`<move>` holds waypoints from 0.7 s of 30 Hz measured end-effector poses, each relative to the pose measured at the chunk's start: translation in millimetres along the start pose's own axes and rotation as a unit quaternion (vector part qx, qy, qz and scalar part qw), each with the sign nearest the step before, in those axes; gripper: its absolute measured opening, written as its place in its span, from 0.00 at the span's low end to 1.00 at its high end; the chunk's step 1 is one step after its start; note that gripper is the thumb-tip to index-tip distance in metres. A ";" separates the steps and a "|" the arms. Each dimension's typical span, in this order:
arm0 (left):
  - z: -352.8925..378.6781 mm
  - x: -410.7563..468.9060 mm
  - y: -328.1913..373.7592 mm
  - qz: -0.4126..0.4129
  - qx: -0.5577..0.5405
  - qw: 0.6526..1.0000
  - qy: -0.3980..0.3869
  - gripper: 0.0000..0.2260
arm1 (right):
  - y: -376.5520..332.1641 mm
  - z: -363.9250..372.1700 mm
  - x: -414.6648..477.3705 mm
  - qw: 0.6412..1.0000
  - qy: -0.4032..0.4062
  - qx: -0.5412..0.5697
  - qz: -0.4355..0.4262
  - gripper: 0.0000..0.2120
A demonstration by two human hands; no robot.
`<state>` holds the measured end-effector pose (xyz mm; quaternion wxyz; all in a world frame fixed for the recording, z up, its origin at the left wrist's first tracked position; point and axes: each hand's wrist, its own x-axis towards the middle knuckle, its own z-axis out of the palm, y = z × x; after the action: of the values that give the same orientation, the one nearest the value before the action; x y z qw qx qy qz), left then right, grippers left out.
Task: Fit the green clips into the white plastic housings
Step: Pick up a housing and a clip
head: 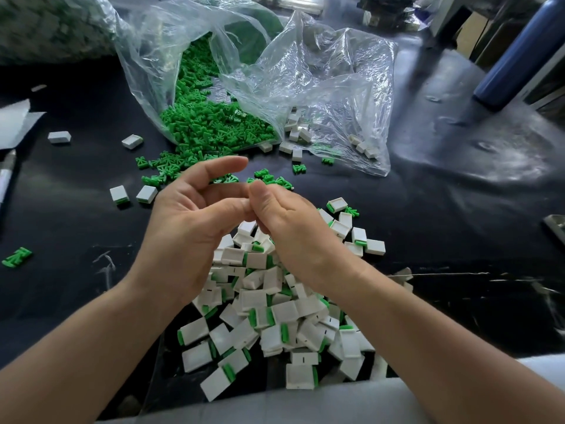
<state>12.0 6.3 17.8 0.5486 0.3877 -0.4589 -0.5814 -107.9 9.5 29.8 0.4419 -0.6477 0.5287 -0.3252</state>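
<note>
Green clips (201, 127) lay in a big heap that spilled out of a clear plastic bag (321, 78) onto the black table (443, 215). A few white housings (298, 134) sat by the bag's mouth, just beside the green heap. Nearer, under the two hands, was a pile of housings with clips in them (275, 310). The left hand (189, 221) was above that pile, half open, with its thumb stretched out on top. Its palm showed, and nothing was in it. The right hand (287, 224) had its fingers curled in, and they touched the left hand's fingers. I could not tell if it held anything, because the fingers hid that spot. A blue bottle (519, 53) stood far off to the right.
</note>
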 end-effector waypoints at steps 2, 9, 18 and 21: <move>0.6 -0.5 0.4 0.000 -0.017 1.000 -0.004 0.18 | 0.3 0.9 -0.3 1.000 0.006 -0.001 -0.001 0.18; 0.5 -0.9 -0.2 -0.009 -0.041 0.999 -0.003 0.18 | 1.3 4.7 0.2 1.000 0.020 0.001 0.004 0.18; 0.2 0.6 -0.5 -0.027 -0.071 0.997 -0.006 0.17 | 0.8 4.6 0.1 0.999 0.031 -0.027 0.011 0.21; 0.5 0.6 -0.7 -0.029 -0.076 0.997 -0.006 0.17 | 1.0 4.5 -0.1 0.999 0.036 -0.036 0.001 0.21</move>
<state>11.3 5.7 17.3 0.5563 0.3551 -0.4052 -0.6326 -104.3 10.6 27.1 0.3990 -0.6507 0.5560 -0.3290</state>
